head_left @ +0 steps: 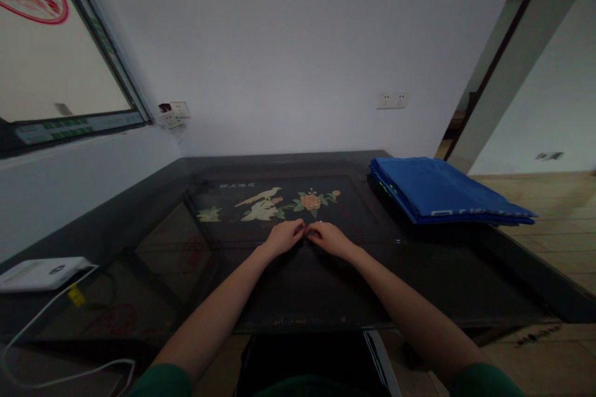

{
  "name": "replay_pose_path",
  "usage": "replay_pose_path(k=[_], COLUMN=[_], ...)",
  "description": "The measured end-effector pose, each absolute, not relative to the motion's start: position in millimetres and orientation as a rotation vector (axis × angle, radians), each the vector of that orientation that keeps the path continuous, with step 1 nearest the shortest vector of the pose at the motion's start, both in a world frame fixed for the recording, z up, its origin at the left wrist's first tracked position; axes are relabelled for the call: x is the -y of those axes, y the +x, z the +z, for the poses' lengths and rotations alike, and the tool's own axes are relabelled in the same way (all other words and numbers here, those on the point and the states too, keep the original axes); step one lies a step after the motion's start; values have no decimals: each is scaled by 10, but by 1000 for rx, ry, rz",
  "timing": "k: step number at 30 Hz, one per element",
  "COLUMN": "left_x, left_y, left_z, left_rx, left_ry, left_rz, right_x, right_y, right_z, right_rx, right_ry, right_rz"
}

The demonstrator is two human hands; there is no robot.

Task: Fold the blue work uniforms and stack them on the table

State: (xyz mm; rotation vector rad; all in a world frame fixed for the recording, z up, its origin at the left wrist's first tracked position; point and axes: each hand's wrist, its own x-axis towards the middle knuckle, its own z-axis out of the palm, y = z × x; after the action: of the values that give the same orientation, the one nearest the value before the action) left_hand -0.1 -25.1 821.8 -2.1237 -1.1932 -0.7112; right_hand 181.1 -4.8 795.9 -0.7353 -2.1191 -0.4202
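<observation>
My left hand point(285, 237) rests on the dark glossy table point(316, 291), its fingers curled inward and closed. My right hand point(331, 239) lies just beside it, also closed, with the fingers bent toward the left hand. The fingertips of the two hands almost meet, and no object shows in either one. Right behind them, the tabletop carries a decorative picture of pale birds point(261, 206) and a pink flower point(310, 201) with green leaves.
A folded blue cloth-like stack point(437, 189) lies at the table's right side. At the left edge sits a white device point(44, 274) with a white cable point(35, 316) hanging forward. Wall sockets point(392, 100) are on the wall behind, and a window point(65, 43) is at left.
</observation>
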Motion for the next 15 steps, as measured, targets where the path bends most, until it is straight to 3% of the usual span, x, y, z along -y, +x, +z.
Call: replay_pose_path(k=[15], left_x=[255], left_y=[-9], left_z=[8219], left_rx=[1195], left_ry=[-2126], left_rz=[-692], right_x=[0], right_y=[1819], right_z=[7974], right_rx=[2110], right_ry=[-701], right_rz=[-387])
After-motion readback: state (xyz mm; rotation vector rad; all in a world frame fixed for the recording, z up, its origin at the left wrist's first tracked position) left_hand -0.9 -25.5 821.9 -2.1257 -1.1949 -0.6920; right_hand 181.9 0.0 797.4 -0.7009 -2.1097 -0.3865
